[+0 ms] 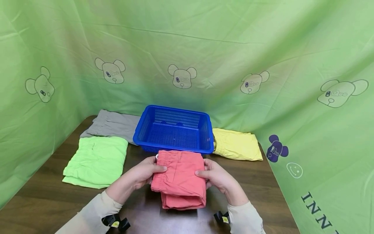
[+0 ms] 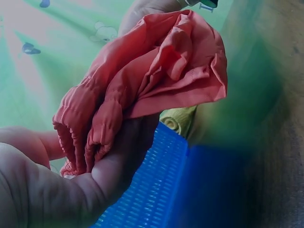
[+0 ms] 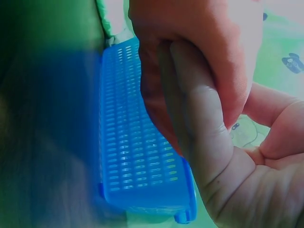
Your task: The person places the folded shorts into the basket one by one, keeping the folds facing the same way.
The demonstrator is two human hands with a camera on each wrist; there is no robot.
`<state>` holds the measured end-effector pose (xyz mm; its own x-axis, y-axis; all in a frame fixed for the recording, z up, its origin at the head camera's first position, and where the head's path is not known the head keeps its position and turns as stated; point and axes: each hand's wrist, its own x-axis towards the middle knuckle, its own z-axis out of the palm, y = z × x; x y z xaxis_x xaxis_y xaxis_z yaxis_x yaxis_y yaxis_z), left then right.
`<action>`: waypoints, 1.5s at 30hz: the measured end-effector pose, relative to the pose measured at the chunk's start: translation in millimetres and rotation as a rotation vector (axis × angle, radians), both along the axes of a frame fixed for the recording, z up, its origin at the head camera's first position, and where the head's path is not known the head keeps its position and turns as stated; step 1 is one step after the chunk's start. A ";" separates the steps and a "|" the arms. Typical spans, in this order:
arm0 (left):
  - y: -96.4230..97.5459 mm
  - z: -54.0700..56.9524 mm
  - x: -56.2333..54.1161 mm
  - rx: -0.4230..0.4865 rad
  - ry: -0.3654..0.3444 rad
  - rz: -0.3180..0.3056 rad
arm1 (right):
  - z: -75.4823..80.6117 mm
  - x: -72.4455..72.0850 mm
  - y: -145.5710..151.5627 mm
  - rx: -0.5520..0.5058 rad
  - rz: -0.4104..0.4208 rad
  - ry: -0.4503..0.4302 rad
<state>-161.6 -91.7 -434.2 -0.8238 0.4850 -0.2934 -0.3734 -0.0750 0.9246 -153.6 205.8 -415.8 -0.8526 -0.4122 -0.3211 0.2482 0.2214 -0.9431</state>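
Observation:
Folded coral shorts with a gathered elastic waistband are held up in front of the basket, above the table. My left hand grips their waistband side, thumb on top and fingers underneath. On the opposite side my right hand pinches the folded edge, also with the thumb on top. The left wrist view shows the gathered layers of the shorts between thumb and fingers. Right behind them stands a blue plastic basket with perforated walls and nothing inside.
Folded bright green clothing lies left of the basket, with a grey folded garment behind it. Yellow folded clothing lies to the right. A green printed curtain encloses the back and sides of the wooden table.

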 end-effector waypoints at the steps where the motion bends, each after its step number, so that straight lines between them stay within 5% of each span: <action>1: -0.5 1.2 0.0 -0.002 0.001 -0.005 | 0.7 0.5 0.2 -0.002 0.000 -0.001; 15: 2.8 8.8 2.4 -0.046 0.014 0.052 | 5.6 2.5 1.8 -0.036 -0.033 0.010; 27: 11.1 6.9 9.9 0.163 -0.022 0.017 | 10.4 3.9 4.3 -0.123 -0.074 0.038; 45: 6.4 16.6 3.0 0.124 0.023 0.040 | 15.5 -1.9 7.4 -0.161 -0.071 0.070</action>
